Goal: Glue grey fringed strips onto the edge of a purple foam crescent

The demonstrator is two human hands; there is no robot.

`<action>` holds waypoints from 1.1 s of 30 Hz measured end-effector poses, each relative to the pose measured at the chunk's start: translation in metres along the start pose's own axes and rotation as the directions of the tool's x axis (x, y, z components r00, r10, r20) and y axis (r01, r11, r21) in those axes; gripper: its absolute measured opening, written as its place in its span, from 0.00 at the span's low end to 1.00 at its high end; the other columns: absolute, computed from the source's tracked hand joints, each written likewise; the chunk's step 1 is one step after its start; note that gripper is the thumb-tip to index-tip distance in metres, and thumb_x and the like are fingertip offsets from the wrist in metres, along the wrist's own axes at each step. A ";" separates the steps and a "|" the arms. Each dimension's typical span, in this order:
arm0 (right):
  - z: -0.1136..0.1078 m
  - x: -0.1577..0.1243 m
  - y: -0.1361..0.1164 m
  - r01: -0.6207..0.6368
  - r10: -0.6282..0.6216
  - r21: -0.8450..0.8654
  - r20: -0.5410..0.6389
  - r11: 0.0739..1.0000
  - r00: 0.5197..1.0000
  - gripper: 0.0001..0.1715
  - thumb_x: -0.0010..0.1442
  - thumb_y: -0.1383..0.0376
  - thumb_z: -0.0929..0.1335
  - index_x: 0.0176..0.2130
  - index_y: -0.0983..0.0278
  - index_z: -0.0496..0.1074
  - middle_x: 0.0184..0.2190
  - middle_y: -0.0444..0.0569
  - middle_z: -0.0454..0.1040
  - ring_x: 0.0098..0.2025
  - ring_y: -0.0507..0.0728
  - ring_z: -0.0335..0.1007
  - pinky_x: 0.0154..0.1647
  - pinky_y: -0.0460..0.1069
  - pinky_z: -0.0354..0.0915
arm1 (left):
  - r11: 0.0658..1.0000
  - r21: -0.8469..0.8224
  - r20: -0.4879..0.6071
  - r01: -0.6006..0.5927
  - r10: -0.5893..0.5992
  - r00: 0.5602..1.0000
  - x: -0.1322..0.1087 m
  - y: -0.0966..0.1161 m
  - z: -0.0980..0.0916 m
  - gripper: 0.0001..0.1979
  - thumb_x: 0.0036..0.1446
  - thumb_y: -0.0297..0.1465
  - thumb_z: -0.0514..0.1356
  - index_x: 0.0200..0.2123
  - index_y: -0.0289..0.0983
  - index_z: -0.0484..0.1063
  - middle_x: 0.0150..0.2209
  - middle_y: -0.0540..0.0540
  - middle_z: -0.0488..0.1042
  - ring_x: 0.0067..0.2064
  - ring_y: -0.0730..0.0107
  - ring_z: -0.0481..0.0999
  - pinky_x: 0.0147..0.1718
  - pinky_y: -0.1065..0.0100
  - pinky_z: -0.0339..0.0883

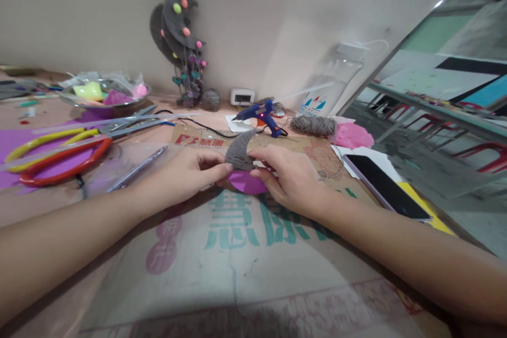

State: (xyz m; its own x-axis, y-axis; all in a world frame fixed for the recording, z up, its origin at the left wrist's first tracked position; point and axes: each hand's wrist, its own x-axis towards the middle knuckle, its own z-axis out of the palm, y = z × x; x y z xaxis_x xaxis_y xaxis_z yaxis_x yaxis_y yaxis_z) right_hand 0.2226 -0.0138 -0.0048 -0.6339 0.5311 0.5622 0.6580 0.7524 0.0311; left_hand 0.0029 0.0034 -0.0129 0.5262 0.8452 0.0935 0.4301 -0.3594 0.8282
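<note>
Fingers of both our hands meet on a crescent piece (240,156), grey yarn wound over its upper half and bare purple card showing below. It sits between the two hands, low over the printed cardboard sheet (237,243) that covers the table in front of us. Our left hand (186,175) comes in from the left with the knuckles up, thumb and forefinger pressed together on the crescent piece's left edge. Our right hand (291,179) comes in from the right, back of the hand up and fingers curled, its fingertips pinching the right side where the yarn ends and the purple begins. Both forearms lie low and stretched forward, converging on the piece.

Just beyond the hands a blue glue gun (263,114) stands on the cardboard sheet, with a skein of grey yarn (312,125) to its right. A dark phone (386,179) lies near our right wrist. Off to the left lie red-handled scissors (59,162), yellow-handled scissors (45,141) and a pen (137,169), well apart from the piece.
</note>
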 end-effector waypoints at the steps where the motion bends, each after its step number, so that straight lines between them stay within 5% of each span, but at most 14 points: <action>1: 0.000 0.000 0.000 0.008 -0.008 -0.027 0.001 1.000 1.000 0.13 0.65 0.63 0.60 0.44 0.68 0.68 0.32 0.51 0.74 0.34 0.56 0.68 0.33 0.49 0.61 | 1.000 0.004 0.001 0.003 -0.003 1.000 0.000 0.001 0.000 0.13 0.58 0.35 0.54 0.24 0.37 0.70 0.23 0.55 0.69 0.26 0.77 0.66 0.25 0.74 0.56; 8: 0.001 0.001 0.003 0.024 -0.023 -0.126 0.006 0.992 1.000 0.12 0.64 0.66 0.60 0.42 0.68 0.70 0.31 0.50 0.74 0.32 0.56 0.66 0.33 0.49 0.60 | 0.999 0.004 0.014 0.032 -0.032 0.999 -0.001 0.001 0.000 0.15 0.58 0.37 0.54 0.23 0.37 0.69 0.22 0.55 0.68 0.26 0.76 0.65 0.25 0.74 0.56; 33: 0.004 -0.001 0.006 -0.020 0.026 -0.078 0.079 0.997 0.997 0.11 0.64 0.65 0.60 0.41 0.66 0.70 0.30 0.49 0.73 0.32 0.55 0.66 0.31 0.48 0.57 | 0.999 0.041 0.021 0.014 -0.015 1.000 -0.003 0.002 0.001 0.15 0.58 0.37 0.53 0.23 0.37 0.69 0.22 0.54 0.67 0.26 0.75 0.65 0.25 0.74 0.55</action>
State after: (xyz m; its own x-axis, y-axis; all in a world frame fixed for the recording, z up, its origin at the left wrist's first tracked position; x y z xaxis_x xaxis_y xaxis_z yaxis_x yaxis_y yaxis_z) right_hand 0.2252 -0.0078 -0.0087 -0.6465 0.5798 0.4958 0.7002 0.7090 0.0839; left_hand 0.0031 -0.0002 -0.0117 0.5351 0.8419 0.0698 0.4672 -0.3638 0.8058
